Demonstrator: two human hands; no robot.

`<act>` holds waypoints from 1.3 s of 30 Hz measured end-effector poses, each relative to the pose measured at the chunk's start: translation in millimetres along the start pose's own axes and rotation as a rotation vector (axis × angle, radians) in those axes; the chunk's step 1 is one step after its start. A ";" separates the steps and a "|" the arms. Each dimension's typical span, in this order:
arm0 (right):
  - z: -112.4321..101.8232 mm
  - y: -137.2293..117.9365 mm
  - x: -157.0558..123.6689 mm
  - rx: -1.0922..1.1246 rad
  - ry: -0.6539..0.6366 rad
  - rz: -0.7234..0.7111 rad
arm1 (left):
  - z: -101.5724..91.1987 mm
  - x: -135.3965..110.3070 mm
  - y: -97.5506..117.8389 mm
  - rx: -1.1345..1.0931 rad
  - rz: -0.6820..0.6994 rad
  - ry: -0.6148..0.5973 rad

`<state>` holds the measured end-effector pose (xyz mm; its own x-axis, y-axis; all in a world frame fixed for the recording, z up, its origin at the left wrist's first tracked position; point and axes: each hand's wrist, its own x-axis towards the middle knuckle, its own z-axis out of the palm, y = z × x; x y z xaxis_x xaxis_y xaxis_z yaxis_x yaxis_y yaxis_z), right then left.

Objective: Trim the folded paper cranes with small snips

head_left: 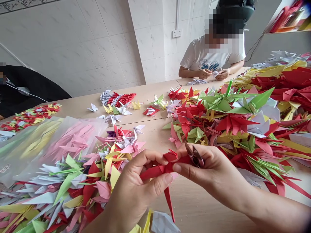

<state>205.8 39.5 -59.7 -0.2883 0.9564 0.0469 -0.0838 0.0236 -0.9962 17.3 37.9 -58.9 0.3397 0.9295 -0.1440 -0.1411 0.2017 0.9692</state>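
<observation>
Between my two hands is a red origami paper crane, its long pointed end hanging down over the table. My left hand pinches one wing between thumb and fingers. The thumb and forefinger of my right hand grip the other side of the same crane. Tucked in my right hand as well is a small dark metal tool with two pointed parts, which looks like thread snips; its grip is hidden. Below the crane, a white folded paper piece and a yellow one lie at the near edge.
A large heap of colourful paper cranes fills the right side. Another pile lies at left, beside clear plastic bags of folded cranes. Across the table, a person handles white paper. Someone in black is far left.
</observation>
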 end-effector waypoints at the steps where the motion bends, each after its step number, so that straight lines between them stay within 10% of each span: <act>1: -0.8 0.0 0.5 0.036 -0.010 0.004 | 0.0 0.0 0.8 0.001 -0.004 0.004; 18: -7.8 -0.5 3.4 0.203 -0.071 0.054 | 2.4 -2.6 3.3 0.096 0.160 -0.056; 24: -7.0 -4.3 2.7 0.009 -0.031 -0.016 | 1.6 -1.2 4.9 0.142 0.134 -0.001; 31: -11.9 -5.8 -3.7 -0.493 0.204 -0.453 | 2.6 0.6 1.4 0.413 0.328 0.082; 39: -7.4 4.0 -3.7 -0.567 0.014 -0.442 | 5.9 -0.4 -1.5 0.556 0.398 0.046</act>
<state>213.6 38.2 -64.4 -0.3289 0.8262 0.4573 0.3199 0.5531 -0.7692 22.9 35.4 -59.1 0.3193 0.9147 0.2476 0.2560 -0.3348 0.9069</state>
